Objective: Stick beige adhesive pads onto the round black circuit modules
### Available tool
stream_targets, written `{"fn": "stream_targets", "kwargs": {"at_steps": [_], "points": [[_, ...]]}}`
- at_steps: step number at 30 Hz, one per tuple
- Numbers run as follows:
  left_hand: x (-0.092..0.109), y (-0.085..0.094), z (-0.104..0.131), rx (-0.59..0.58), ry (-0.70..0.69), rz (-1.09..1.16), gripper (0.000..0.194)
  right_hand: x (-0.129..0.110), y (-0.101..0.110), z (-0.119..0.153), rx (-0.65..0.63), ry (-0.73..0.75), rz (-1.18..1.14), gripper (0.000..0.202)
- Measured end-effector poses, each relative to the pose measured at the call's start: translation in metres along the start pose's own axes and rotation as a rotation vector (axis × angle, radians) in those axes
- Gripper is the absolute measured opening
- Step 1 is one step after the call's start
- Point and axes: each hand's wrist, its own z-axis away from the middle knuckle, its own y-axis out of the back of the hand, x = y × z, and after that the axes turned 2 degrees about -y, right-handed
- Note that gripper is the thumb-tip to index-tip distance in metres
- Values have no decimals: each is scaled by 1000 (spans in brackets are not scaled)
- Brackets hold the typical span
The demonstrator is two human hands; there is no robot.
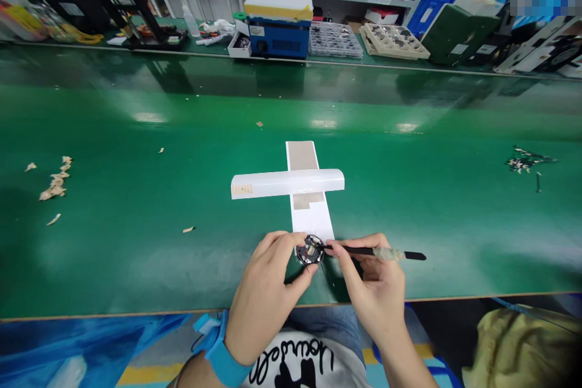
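Near the bench's front edge, my left hand [270,276] grips a small round black part [310,250] between thumb and fingers. A pale piece shows at its centre. My right hand [375,282] pinches a thin black tool [364,251] with a strip of clear wrapping, and the tool's tip touches the round part. Behind the hands a white and grey strip [313,218] lies lengthwise. Across it rests a curved white strip [273,183] with small tan marks at its left end.
Tan scraps [57,185] lie at the left of the green bench [136,254], small black pieces [522,162] at the right. Along the back stand a blue device [279,36], a clear compartment box [335,40] and a cream tray [394,40]. Part of a person shows at the top right.
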Motion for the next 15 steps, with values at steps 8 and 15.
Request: {"fn": "stream_targets", "kwargs": {"at_steps": [8, 15], "points": [[-2, -4, 2, 7, 25, 25, 32, -1, 1, 1, -9, -16, -43, 12], [15, 37, -37, 93, -95, -25, 35, -2, 5, -6, 304, 4, -389, 15]]}}
